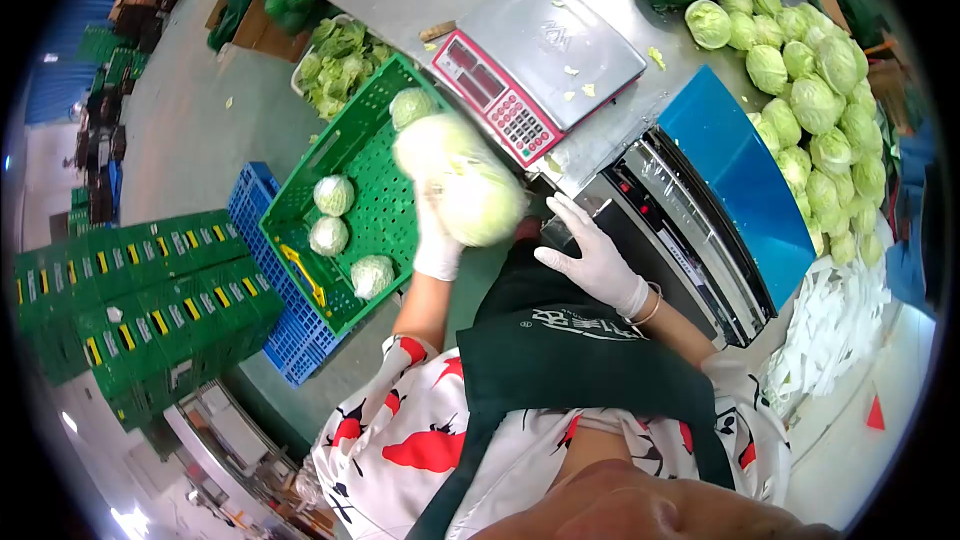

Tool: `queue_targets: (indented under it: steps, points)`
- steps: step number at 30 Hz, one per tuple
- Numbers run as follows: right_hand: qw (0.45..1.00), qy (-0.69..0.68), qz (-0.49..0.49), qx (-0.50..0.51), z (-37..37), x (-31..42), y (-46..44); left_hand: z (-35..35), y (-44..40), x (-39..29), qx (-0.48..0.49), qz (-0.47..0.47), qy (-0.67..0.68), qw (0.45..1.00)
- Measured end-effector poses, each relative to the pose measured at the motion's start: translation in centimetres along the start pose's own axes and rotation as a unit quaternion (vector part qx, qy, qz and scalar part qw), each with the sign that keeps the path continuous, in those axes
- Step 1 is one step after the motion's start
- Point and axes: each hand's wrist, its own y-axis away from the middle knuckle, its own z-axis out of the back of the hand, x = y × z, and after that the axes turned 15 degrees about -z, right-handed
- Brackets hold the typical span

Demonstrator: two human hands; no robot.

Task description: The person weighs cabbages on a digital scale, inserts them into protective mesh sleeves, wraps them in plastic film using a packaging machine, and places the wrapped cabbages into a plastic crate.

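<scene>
My left hand (437, 235), in a white glove, holds a pale green cabbage (478, 202), blurred by motion, over the right edge of a green crate (375, 175). Another pale cabbage (432, 143) is right against it; whether the hand holds it too is unclear. Several wrapped cabbages (334, 195) lie in the crate, with a yellow handle at its near left side. My right hand (597, 262), gloved in white, is empty with fingers spread, beside the black wrapping machine (675, 240). A scale (540, 60) with a red keypad side stands on the metal table beyond.
Many cabbages (820, 100) are piled at the right, past a blue tray (740, 185). White film scraps (830, 325) lie below them. Stacked green crates (150, 305) and a blue crate (300, 320) stand at the left. Loose leaves (340, 65) fill a bin behind the green crate.
</scene>
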Motion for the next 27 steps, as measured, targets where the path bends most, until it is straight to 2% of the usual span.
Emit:
queue_targets:
  steps: [1, 2, 3, 5, 6, 7, 10, 11, 13, 14, 15, 16, 17, 18, 19, 20, 21, 23, 24, 27]
  points:
    - [1.000, -0.008, -0.003, -0.025, 0.3, -0.2, -0.1, 1.8, -1.4, -1.0, -0.023, -0.011, -0.004, 1.000]
    - [0.997, -0.055, -0.038, -0.024, 1.1, -1.0, -0.3, 7.1, -4.9, -0.6, 0.004, -0.054, -0.042, 0.998]
    - [0.992, -0.103, -0.071, -0.030, 2.6, -2.0, -0.4, 11.3, -7.5, -0.9, -0.009, -0.054, -0.055, 0.997]
    - [0.970, -0.183, -0.121, -0.100, 5.8, -3.3, -0.4, 16.6, -11.3, -2.4, -0.020, -0.004, -0.107, 0.994]
    - [0.962, -0.195, -0.134, -0.134, 7.6, -4.6, -0.4, 18.6, -13.1, -2.7, -0.063, 0.014, -0.121, 0.990]
    - [0.954, -0.206, -0.144, -0.165, 9.5, -5.9, -0.5, 20.8, -15.0, -2.9, -0.062, 0.015, -0.143, 0.988]
    - [0.933, -0.118, -0.176, -0.291, 15.6, -7.1, -0.6, 24.9, -19.8, -1.7, -0.124, -0.051, -0.232, 0.963]
    - [0.927, -0.072, -0.159, -0.332, 17.3, -8.5, -0.8, 29.1, -23.0, -1.5, -0.088, -0.005, -0.151, 0.985]
    - [0.902, 0.047, -0.104, -0.415, 20.6, -11.1, -1.5, 22.8, -22.6, -2.0, -0.148, 0.008, -0.197, 0.969]
    - [0.879, 0.118, -0.116, -0.447, 22.1, -12.0, -1.8, 17.2, -21.6, -1.4, -0.168, -0.106, -0.327, 0.924]
    - [0.869, 0.141, -0.123, -0.458, 23.5, -13.1, -2.1, 10.9, -21.2, -0.6, -0.182, -0.220, -0.445, 0.849]
    - [0.843, 0.199, -0.141, -0.480, 24.8, -14.4, -2.7, 8.3, -22.0, 0.0, -0.152, -0.274, -0.515, 0.798]
    - [0.814, 0.254, -0.159, -0.498, 26.0, -15.8, -3.4, 6.3, -23.9, 0.8, -0.041, -0.345, -0.532, 0.772]
    - [0.795, 0.285, -0.147, -0.515, 26.8, -17.1, -4.1, 0.9, -23.8, 1.8, 0.025, -0.369, -0.555, 0.745]
    - [0.776, 0.315, -0.133, -0.530, 27.5, -18.3, -4.9, -6.4, -22.1, 3.4, 0.091, -0.387, -0.526, 0.752]
    - [0.796, 0.296, -0.172, -0.499, 27.6, -19.5, -5.7, -9.6, -23.4, 5.5, 0.195, -0.373, -0.532, 0.735]
    - [0.792, 0.326, -0.240, -0.456, 27.1, -20.2, -6.2, -14.9, -22.2, 8.4, 0.254, -0.287, -0.407, 0.829]
    - [0.805, 0.293, -0.163, -0.490, 27.1, -20.3, -6.3, -22.4, -22.2, 14.2, 0.372, -0.286, -0.474, 0.745]
    - [0.808, 0.278, -0.199, -0.480, 27.2, -18.9, -5.8, -24.7, -23.5, 18.2, 0.438, -0.329, -0.483, 0.684]
    - [0.826, 0.249, -0.204, -0.463, 27.5, -18.7, -5.7, -33.4, -24.5, 27.5, 0.527, -0.402, -0.514, 0.544]
